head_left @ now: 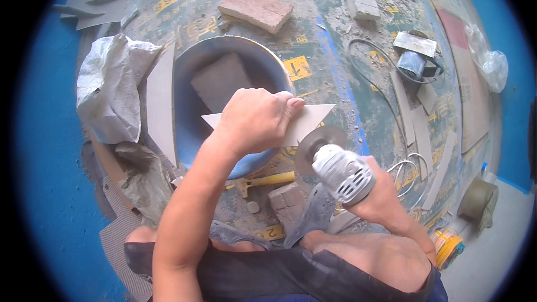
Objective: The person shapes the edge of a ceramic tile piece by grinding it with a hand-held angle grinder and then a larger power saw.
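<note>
My left hand (254, 117) is closed around a pale, pointed piece of tile (309, 122) and holds it over the near right rim of a round blue tub (189, 50). A grey block (221, 81) sits inside the tub. My right hand (377, 193) grips a white angle grinder (344, 173) by its body. The grinder's round disc (323, 137) is at the tile's lower right edge; whether it touches or spins I cannot tell. Below the tub lies a yellow-handled tool (271, 179), beside a concrete block (286, 204) near my feet.
A reddish brick (257, 8) lies beyond the tub, and a white sack (112, 84) to its left. Tile strips (422, 134), a dark cord (386, 100) and a white cable (411, 168) lie on the right. A tape roll (478, 201) stands at far right.
</note>
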Demonstrator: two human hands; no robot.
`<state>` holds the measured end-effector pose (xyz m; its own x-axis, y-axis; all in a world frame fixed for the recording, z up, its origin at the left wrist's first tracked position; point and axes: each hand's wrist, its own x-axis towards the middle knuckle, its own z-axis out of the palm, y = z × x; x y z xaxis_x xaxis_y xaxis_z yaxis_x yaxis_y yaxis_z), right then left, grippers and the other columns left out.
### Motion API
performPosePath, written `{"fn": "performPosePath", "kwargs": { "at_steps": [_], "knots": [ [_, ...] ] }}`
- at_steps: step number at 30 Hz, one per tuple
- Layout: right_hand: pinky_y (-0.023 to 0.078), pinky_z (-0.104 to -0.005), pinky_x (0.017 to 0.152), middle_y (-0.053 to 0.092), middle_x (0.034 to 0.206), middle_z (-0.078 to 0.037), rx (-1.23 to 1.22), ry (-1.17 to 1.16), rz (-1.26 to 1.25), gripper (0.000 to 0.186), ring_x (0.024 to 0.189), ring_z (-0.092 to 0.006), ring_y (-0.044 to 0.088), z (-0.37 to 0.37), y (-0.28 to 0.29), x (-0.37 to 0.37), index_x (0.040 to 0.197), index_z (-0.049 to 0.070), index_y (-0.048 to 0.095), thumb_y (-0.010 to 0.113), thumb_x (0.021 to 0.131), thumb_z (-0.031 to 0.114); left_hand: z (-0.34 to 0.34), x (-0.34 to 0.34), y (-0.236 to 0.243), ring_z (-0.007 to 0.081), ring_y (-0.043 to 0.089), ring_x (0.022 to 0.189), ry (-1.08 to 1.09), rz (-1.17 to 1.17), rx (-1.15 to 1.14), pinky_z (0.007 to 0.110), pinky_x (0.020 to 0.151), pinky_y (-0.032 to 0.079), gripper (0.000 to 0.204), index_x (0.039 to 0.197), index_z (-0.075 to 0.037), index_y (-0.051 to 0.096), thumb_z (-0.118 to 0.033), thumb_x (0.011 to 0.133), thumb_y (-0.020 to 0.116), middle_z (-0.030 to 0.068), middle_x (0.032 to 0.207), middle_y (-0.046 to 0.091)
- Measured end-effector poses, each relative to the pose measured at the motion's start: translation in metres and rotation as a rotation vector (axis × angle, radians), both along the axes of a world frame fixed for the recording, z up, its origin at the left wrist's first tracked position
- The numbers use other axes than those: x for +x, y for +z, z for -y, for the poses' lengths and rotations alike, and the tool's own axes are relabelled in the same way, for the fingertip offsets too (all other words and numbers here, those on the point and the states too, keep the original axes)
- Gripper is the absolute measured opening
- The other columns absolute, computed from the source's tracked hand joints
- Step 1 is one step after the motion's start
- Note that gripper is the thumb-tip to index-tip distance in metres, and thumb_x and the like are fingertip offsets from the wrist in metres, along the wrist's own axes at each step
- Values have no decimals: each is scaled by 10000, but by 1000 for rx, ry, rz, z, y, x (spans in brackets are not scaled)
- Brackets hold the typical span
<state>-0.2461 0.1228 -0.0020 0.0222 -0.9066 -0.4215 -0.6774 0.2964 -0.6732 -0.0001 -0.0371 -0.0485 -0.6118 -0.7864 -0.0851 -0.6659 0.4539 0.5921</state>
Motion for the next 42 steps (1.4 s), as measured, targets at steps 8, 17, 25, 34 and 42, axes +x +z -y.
{"fn": "performPosePath", "kwargs": {
  "at_steps": [8,17,25,34,42],
  "knots": [
    [559,-428,850,728,1011,-202,-16,-116,102,624,989,-422,711,15,-12,-18,1200,52,589,869,656,172,0,-1,6,440,629,660,20,5,8,521,629,488,384,828,-64,703,-307,1052,509,224,666,622],
    [563,-431,840,723,1014,-215,-61,-22,78,599,976,-428,710,7,-13,-10,1184,61,596,860,662,192,-1,0,8,444,619,650,12,-16,-12,527,621,477,376,819,-65,697,-301,1048,515,230,672,618],
    [560,-444,843,721,999,-203,-12,-93,114,616,984,-429,705,11,-15,-24,1196,67,598,869,656,188,-2,-2,8,449,618,662,8,-7,-33,529,626,477,376,814,-68,690,-298,1050,509,232,671,610],
    [562,-439,824,731,975,-166,-73,-186,149,574,920,-398,723,18,-21,-25,1149,53,611,869,656,191,-2,-1,4,451,613,656,27,-28,-2,530,624,475,394,800,-61,681,-308,1054,508,237,672,607],
    [564,-419,832,727,991,-198,-79,-120,181,577,932,-376,734,6,-26,-20,1148,63,616,865,641,180,1,-3,8,407,644,602,-6,45,-84,497,593,511,431,800,-84,716,-351,1058,497,195,624,641]
  ]
}}
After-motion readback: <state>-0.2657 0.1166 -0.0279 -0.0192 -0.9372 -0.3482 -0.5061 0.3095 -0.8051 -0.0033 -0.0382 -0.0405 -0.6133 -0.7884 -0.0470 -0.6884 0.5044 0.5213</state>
